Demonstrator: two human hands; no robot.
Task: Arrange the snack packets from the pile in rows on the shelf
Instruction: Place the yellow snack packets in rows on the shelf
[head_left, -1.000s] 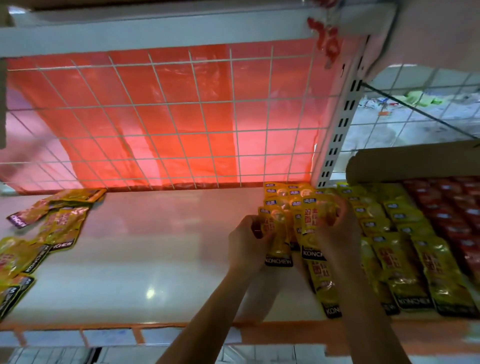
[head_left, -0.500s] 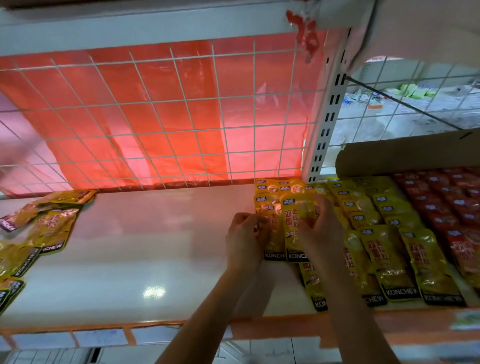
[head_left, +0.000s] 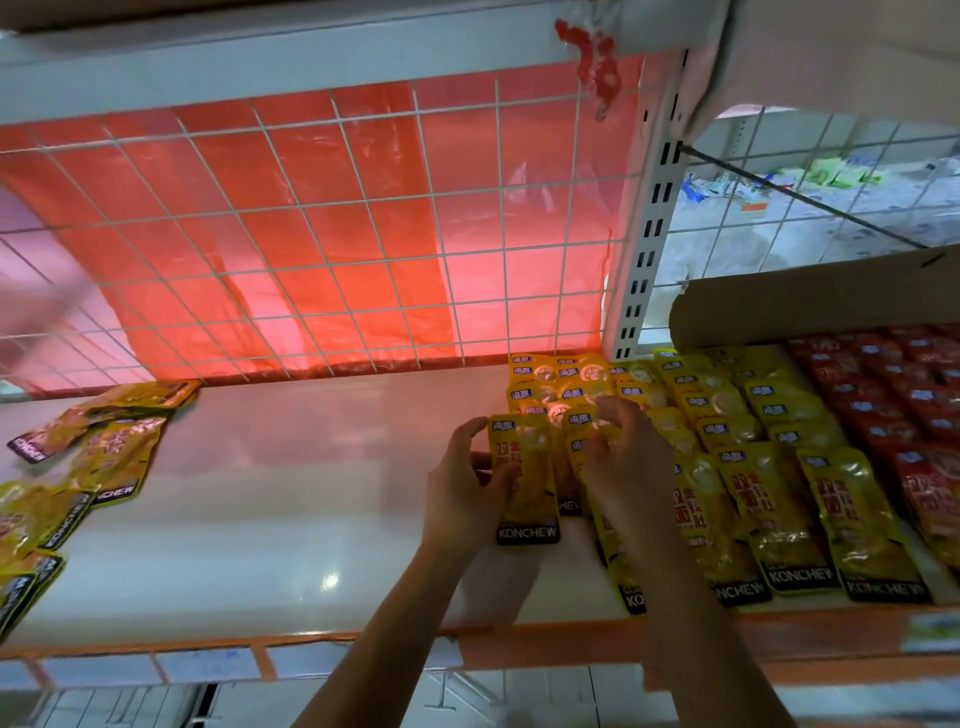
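Note:
On the white shelf (head_left: 285, 493), a loose pile of yellow snack packets (head_left: 98, 457) lies at the far left. Neat rows of yellow packets (head_left: 758, 467) cover the shelf's right part. My left hand (head_left: 460, 493) pinches the left edge of a yellow packet (head_left: 527, 483) that lies at the left end of the rows. My right hand (head_left: 623, 467) is just right of it, its fingers curled on the top of a neighbouring yellow packet (head_left: 579, 441). This hand hides most of that packet.
Red snack packets (head_left: 904, 410) fill the far right of the shelf, in front of a cardboard flap (head_left: 810, 301). A white wire grid (head_left: 311, 249) with red plastic sheet behind it closes the back. A slotted white upright (head_left: 644, 244) stands behind the rows.
Both hands have lowered the held yellow packets onto the shelf at the left end of the rows. The packet in my left hand now lies separate from the one under my right.

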